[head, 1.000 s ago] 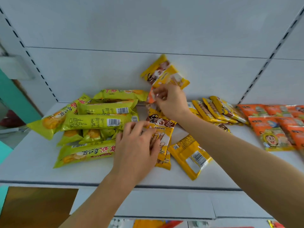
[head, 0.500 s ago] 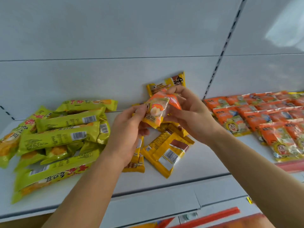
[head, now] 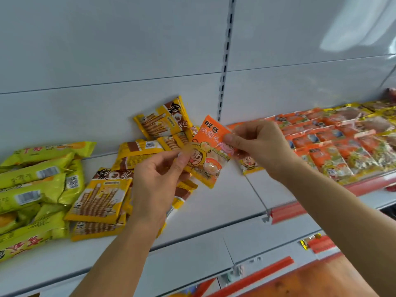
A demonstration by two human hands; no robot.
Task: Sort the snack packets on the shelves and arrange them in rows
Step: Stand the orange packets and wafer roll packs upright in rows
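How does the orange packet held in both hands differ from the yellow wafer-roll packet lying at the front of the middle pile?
The orange packet is held up off the shelf, pinched by the left hand and the right hand; the yellow wafer-roll packet lies flat on the shelf, untouched. The orange packet shows a cartoon character; the yellow wafer-roll packet shows striped wafer sticks. The orange one looks smaller. Both are sealed snack packets, front side up.

Two bare arms

The left hand point(head: 155, 181) and right hand point(head: 262, 146) wear no gloves, rings, watch or sleeves.
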